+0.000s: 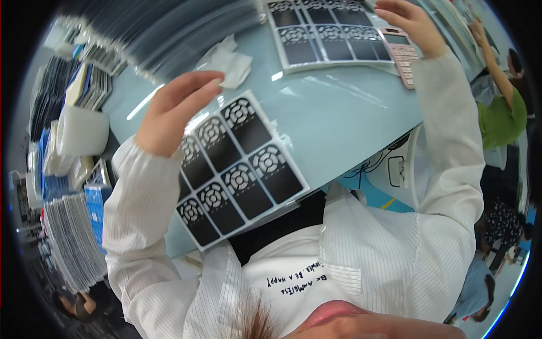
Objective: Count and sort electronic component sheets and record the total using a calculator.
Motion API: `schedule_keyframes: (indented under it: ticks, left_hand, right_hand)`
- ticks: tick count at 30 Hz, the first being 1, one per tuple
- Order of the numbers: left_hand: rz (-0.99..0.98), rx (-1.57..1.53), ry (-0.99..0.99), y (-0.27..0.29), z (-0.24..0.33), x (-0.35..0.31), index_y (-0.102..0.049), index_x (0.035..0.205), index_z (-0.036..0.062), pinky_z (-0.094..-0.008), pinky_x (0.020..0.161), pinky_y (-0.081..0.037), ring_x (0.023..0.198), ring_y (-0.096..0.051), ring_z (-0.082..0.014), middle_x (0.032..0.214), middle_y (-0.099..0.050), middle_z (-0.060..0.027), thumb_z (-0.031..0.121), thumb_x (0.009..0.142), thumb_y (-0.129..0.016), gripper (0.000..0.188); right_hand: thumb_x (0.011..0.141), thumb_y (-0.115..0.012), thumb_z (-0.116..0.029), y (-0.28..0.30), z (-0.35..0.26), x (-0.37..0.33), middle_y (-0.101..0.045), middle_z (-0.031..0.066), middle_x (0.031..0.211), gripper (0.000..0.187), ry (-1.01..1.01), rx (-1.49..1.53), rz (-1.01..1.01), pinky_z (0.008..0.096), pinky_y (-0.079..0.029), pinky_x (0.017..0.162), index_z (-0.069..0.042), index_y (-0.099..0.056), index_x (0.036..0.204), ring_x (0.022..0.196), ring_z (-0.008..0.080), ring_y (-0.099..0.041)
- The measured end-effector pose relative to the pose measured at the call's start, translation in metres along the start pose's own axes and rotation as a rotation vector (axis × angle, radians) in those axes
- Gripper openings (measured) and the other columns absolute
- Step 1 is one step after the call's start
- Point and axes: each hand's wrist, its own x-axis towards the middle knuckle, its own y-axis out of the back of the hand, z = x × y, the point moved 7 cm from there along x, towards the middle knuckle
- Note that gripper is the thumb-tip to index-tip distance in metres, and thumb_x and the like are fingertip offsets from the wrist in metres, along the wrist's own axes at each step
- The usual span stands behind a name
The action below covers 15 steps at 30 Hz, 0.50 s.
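**Left hand over a slanted sheet of black panels**

The left hand is bent at the wrist above the sheet's upper-left part, fingers and thumb drawn near each other; I can't tell whether they pinch anything thin. The right hand reaches out to the far right corner of a stack of panel sheets, fingers stretched and slightly curled. Whether it grips the stack or only hovers, I can't make out.

The slanted sheet lies at the near edge of the surface, in front of the person's chest, its left end hidden by the striped white sleeve. Its long axis runs from lower left to upper right, with two rows of panels along it. Each panel's pale ring pattern points up and left, away from the person; the plain black part faces back toward them. On the stack, farther off, the rings also sit at the far side of each panel.

A pink calculator is just beside the stack, its key markings too small for me to read. Crumpled white film lies beyond the left hand. Black lettering in a handwritten style crosses the person's white shirt, upside down in this view.

Farther left stand a white roll and a tall pile of papers; off to the right, a person in green has an arm raised.
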Motion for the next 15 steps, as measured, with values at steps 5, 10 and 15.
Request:
schedule_keyframes:
  ticks: [5,10,15]
  left_hand:
    - [0.215,-0.066,0.005,0.053,-0.009,-0.099,-0.066,0.115,-0.0036,-0.0314,0.098,-0.044,0.108,-0.062,-0.0194,0.114,-0.068,-0.0113,0.019,0.1,-0.056,0.029]
    - [0.506,0.014,-0.024,0.066,-0.039,-0.189,-0.064,0.114,-0.0056,-0.0294,0.095,-0.045,0.105,-0.062,-0.0182,0.112,-0.068,-0.0117,0.012,0.099,-0.056,0.024]
    - [0.555,0.117,0.06,0.043,-0.094,-0.243,-0.062,0.12,-0.0042,-0.0285,0.078,-0.052,0.098,-0.064,-0.019,0.116,-0.065,-0.0131,0.003,0.089,-0.067,0.032]
  right_hand:
    - [0.091,-0.071,-0.016,-0.042,-0.067,-0.052,-0.07,0.0097,0.108,0.034,0.2,0.254,-0.204,0.0276,-0.05,0.088,0.0,-0.065,0.12,0.101,0.0173,-0.065]
    - [0.087,-0.069,-0.005,-0.132,-0.138,-0.107,-0.071,0.012,0.096,0.031,0.352,0.05,-0.378,0.0252,-0.05,0.071,0.001,-0.065,0.117,0.082,0.0142,-0.067]
    - [0.086,-0.07,-0.003,-0.191,-0.124,-0.134,-0.061,0.0076,0.078,0.038,0.221,-0.08,-0.372,0.0234,-0.043,0.051,0.0,-0.061,0.123,0.053,0.0104,-0.057]
